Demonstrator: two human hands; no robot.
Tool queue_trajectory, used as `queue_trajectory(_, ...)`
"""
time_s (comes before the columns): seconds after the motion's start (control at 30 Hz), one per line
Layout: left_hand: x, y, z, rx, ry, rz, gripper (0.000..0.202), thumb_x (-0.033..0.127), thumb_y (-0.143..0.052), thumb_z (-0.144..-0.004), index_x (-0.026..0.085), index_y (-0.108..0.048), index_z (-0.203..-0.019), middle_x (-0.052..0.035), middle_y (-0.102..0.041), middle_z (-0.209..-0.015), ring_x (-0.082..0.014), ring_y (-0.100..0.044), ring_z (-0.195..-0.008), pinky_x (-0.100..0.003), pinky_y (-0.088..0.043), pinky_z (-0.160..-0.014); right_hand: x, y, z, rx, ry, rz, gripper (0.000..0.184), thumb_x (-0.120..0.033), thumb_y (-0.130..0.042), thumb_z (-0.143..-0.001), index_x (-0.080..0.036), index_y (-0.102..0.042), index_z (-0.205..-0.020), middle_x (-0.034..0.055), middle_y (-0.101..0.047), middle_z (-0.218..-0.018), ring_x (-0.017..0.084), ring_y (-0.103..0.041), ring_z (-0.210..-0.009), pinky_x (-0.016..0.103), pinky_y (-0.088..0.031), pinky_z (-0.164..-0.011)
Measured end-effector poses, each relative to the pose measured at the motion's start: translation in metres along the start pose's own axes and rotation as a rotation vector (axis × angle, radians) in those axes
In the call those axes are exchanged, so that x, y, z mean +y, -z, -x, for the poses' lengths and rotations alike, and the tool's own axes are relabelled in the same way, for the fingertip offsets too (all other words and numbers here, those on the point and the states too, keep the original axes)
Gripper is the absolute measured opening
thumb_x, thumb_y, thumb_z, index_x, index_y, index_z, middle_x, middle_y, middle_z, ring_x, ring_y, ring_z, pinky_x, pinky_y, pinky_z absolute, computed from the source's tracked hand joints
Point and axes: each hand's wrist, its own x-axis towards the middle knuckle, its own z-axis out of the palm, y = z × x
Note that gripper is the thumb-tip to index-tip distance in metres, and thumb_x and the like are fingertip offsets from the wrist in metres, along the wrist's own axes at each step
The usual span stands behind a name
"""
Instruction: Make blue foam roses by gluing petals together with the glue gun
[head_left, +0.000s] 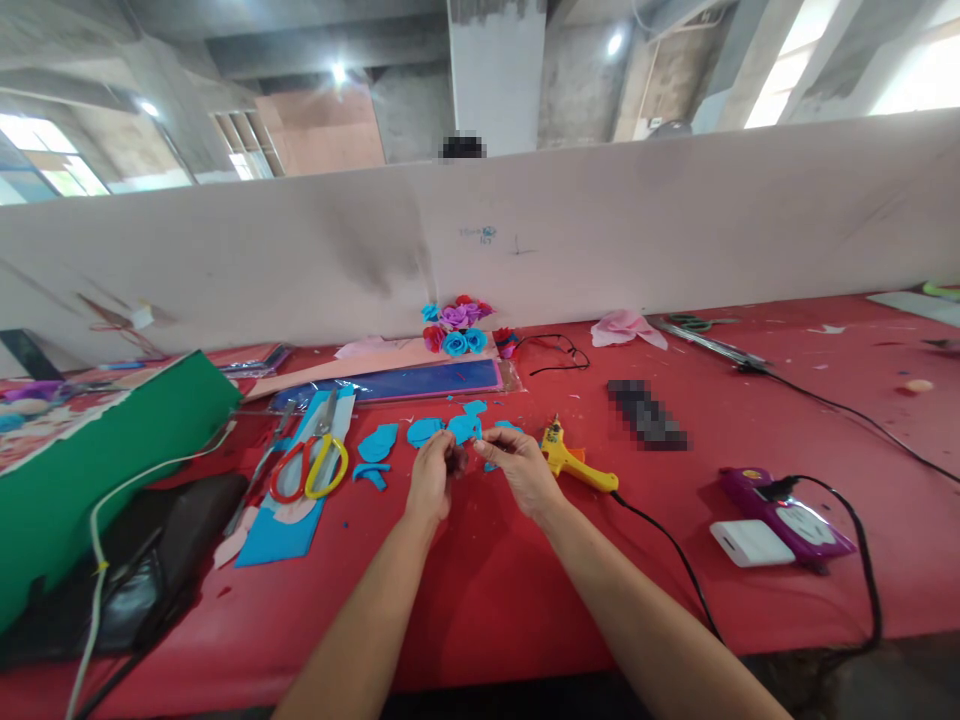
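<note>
My left hand is closed with its fingers curled; whatever is in it is hidden. My right hand pinches thumb and forefinger at the edge of a blue petal-shaped piece, which also reaches the left fingertips. Just beyond lie more blue cut pieces: a rounded stack, a leaf-like pile and curved scraps. Close to my right hand, a yellow glue gun rests on its side. Scissors with one red and one yellow handle lie on blue sheets to the left.
Behind the pieces sit handmade flowers, a dark blue packet and eyeglasses. To the right are a blurred dark object, a purple power strip with a white adapter, and cords. A green box and black bag stand left.
</note>
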Motion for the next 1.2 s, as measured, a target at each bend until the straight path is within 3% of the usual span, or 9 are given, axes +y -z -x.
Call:
queue_trajectory(0.17,-0.002,-0.001,0.002,-0.085,-0.051,-0.227,0.034,0.040,-0.057,-0.074,0.017,-0.046,-0.052,0.0059,-0.039,-0.042,-0.0069,-0.031,-0.042,-0.023,-0.021,-0.044,0.003,0.002,-0.001,-0.085,0.006,-0.018,0.021,-0.039,-0.068,-0.070,-0.018,-0.066,-0.067,-0.0038,-0.049,-0.056,0.009,-0.038,-0.053,0.025,-0.031,-0.053)
queue_trajectory(0.3,-0.002,0.001,0.000,-0.185,-0.074,-0.264,0.027,0.040,-0.066,-0.068,0.014,-0.061,-0.060,0.0006,-0.056,-0.055,-0.0096,-0.046,-0.053,-0.023,-0.033,-0.054,0.005,0.004,-0.002,-0.108,-0.025,-0.081,0.023,-0.040,-0.067,-0.071,-0.018,-0.064,-0.066,-0.0020,-0.054,-0.058,0.009,-0.041,-0.052,0.025,-0.030,-0.052)
queue_trajectory(0.47,-0.002,0.007,-0.004,-0.093,-0.137,-0.312,0.020,0.035,-0.070,-0.064,0.016,-0.069,-0.068,-0.0024,-0.065,-0.068,-0.0164,-0.057,-0.070,-0.029,-0.042,-0.073,0.003,0.003,-0.001,-0.098,-0.030,-0.075,0.020,-0.038,-0.069,-0.069,-0.018,-0.066,-0.069,-0.0012,-0.057,-0.058,0.009,-0.043,-0.050,0.025,-0.031,-0.052)
queue_trajectory(0.6,-0.002,0.011,-0.008,-0.034,-0.317,-0.545,0.021,0.036,-0.061,-0.073,0.018,-0.067,-0.062,-0.0053,-0.065,-0.083,-0.0202,-0.057,-0.085,-0.031,-0.041,-0.078,0.000,0.003,0.000,-0.020,-0.016,-0.036,0.017,-0.034,-0.076,-0.061,-0.020,-0.068,-0.066,-0.0016,-0.058,-0.063,0.011,-0.046,-0.058,0.026,-0.035,-0.057)
queue_trajectory(0.67,-0.001,0.011,-0.009,0.003,-0.387,-0.576,0.013,0.030,-0.063,-0.071,0.019,-0.066,-0.067,-0.0050,-0.064,-0.086,-0.0197,-0.057,-0.086,-0.030,-0.042,-0.077,0.000,0.004,-0.001,0.021,0.008,-0.019,0.017,-0.034,-0.077,-0.059,-0.020,-0.067,-0.063,-0.0021,-0.057,-0.064,0.012,-0.046,-0.061,0.026,-0.035,-0.059)
queue_trajectory(0.77,0.000,0.010,-0.007,-0.012,-0.319,-0.428,0.011,0.027,-0.064,-0.070,0.020,-0.064,-0.078,-0.0024,-0.064,-0.077,-0.0166,-0.058,-0.074,-0.028,-0.043,-0.071,0.000,0.005,-0.002,0.021,0.042,-0.017,0.019,-0.037,-0.073,-0.065,-0.020,-0.066,-0.063,-0.0016,-0.057,-0.065,0.012,-0.047,-0.064,0.026,-0.036,-0.063)
queue_trajectory(0.87,0.003,0.006,-0.002,-0.144,-0.179,-0.341,0.021,0.038,-0.059,-0.076,0.018,-0.065,-0.076,-0.0032,-0.064,-0.068,-0.0160,-0.057,-0.065,-0.028,-0.044,-0.067,0.003,0.006,-0.003,-0.017,0.036,-0.047,0.022,-0.042,-0.068,-0.070,-0.020,-0.067,-0.071,0.0000,-0.060,-0.069,0.014,-0.051,-0.068,0.028,-0.039,-0.069)
queue_trajectory(1.03,0.004,-0.002,0.005,-0.344,-0.059,-0.226,0.032,0.046,-0.062,-0.074,0.015,-0.069,-0.080,-0.0050,-0.066,-0.076,-0.0151,-0.055,-0.070,-0.026,-0.043,-0.072,0.006,0.005,-0.004,-0.005,0.014,-0.085,0.025,-0.045,-0.065,-0.072,-0.020,-0.065,-0.075,-0.0004,-0.059,-0.066,0.014,-0.051,-0.064,0.028,-0.041,-0.066)
queue_trajectory(1.2,0.002,-0.001,0.005,-0.335,-0.071,-0.254,0.027,0.040,-0.068,-0.070,0.015,-0.071,-0.079,-0.0013,-0.062,-0.068,-0.0115,-0.050,-0.064,-0.023,-0.039,-0.066,0.005,0.004,-0.002,-0.008,0.043,-0.050,0.021,-0.041,-0.066,-0.072,-0.020,-0.066,-0.073,0.0004,-0.062,-0.071,0.014,-0.052,-0.071,0.027,-0.041,-0.069)
